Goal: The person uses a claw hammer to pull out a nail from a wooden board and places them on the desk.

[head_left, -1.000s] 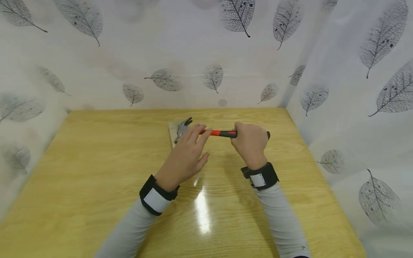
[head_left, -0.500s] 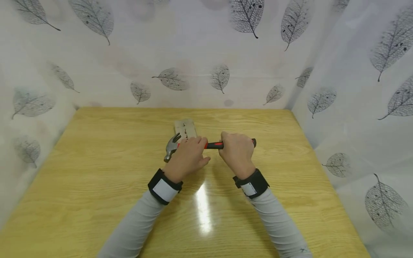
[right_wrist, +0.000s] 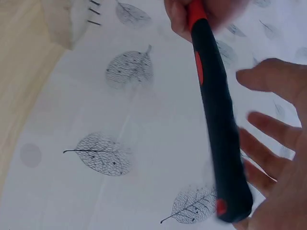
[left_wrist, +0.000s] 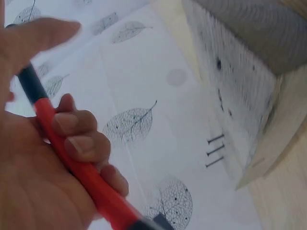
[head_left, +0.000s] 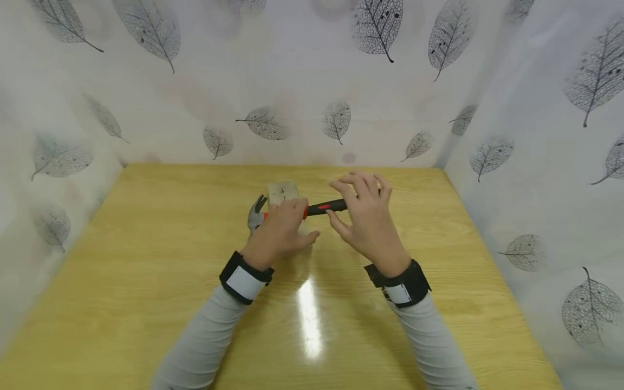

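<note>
My left hand (head_left: 280, 230) grips the red shaft of a claw hammer (head_left: 325, 207), its fingers curled round it in the left wrist view. The grey metal head with its claw (head_left: 255, 211) points left in the head view. Beside the black rubber grip (right_wrist: 216, 105), my right hand (head_left: 370, 222) has its fingers spread and apart from the thumb; whether a fingertip touches the grip I cannot tell. Behind the left hand is a pale wooden block (head_left: 283, 189), partly hidden. Three nails (left_wrist: 215, 152) stick out of its face in the left wrist view.
The block rests on a yellow wood-grain table (head_left: 161, 260). White sheeting (head_left: 292, 54) with printed leaves rises behind the table and along both sides. A bright light reflection lies on the tabletop in front of the hands.
The hammer has come nearer the person, uncovering more of the block. My left fingers have closed round its shaft. My right hand has let go of the black grip and spread its fingers.
</note>
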{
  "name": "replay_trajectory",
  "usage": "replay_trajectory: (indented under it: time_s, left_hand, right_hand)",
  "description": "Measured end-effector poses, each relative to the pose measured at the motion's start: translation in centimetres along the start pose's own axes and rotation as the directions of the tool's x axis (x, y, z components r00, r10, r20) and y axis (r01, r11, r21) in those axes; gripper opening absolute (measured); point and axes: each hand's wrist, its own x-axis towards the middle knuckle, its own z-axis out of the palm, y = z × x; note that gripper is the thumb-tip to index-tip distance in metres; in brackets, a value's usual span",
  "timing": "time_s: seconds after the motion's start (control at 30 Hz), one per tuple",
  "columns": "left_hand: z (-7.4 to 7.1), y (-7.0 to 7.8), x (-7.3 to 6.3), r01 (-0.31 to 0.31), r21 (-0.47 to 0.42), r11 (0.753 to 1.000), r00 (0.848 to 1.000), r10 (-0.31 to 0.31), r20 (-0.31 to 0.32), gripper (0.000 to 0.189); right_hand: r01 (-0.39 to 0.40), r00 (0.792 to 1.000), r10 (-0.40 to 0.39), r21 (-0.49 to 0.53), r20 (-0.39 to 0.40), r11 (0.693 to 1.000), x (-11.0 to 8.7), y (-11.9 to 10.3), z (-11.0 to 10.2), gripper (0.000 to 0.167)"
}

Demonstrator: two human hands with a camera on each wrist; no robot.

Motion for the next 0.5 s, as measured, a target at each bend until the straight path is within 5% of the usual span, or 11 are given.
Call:
replay_trajectory:
  time_s: [0.1,0.17,0.27,0.33,0.43,0.5]
  left_hand:
    - [-0.6,-0.2,-0.1,-0.045,-0.062,0.997,0.997,0.042,-0.058,0.043]
    - [-0.6,-0.1,0.0,-0.088,-0.089,0.992,0.991,0.079,-0.106,0.041]
    - [-0.7,0.2,0.0,-0.152,-0.124,0.981,0.977,0.131,-0.166,0.039]
    - [-0.8,0.5,0.1,-0.193,-0.157,0.968,0.968,0.162,-0.191,0.042]
    - [-0.7,1.2,0.1,-0.251,-0.216,0.944,0.954,0.204,-0.220,0.052]
    - [-0.5,1.7,0.2,-0.286,-0.246,0.926,0.945,0.231,-0.232,0.059]
  right_hand:
    - [-0.012,0.977,0.048,0.172,-0.208,0.985,0.3,0.1,-0.6,0.065]
    - [-0.022,0.929,0.131,0.301,-0.346,0.953,0.4,0.2,-0.7,0.065]
    - [0.027,0.855,0.264,0.546,-0.447,0.837,0.8,-0.2,-0.2,0.063]
    - [0.085,0.841,0.342,0.726,-0.419,0.682,1.1,-0.8,0.1,0.059]
    - [0.168,0.854,0.411,0.917,-0.319,0.362,1.8,-2.0,0.3,0.038]
    - [0.190,0.863,0.437,0.964,-0.253,0.184,2.4,-2.7,0.1,0.019]
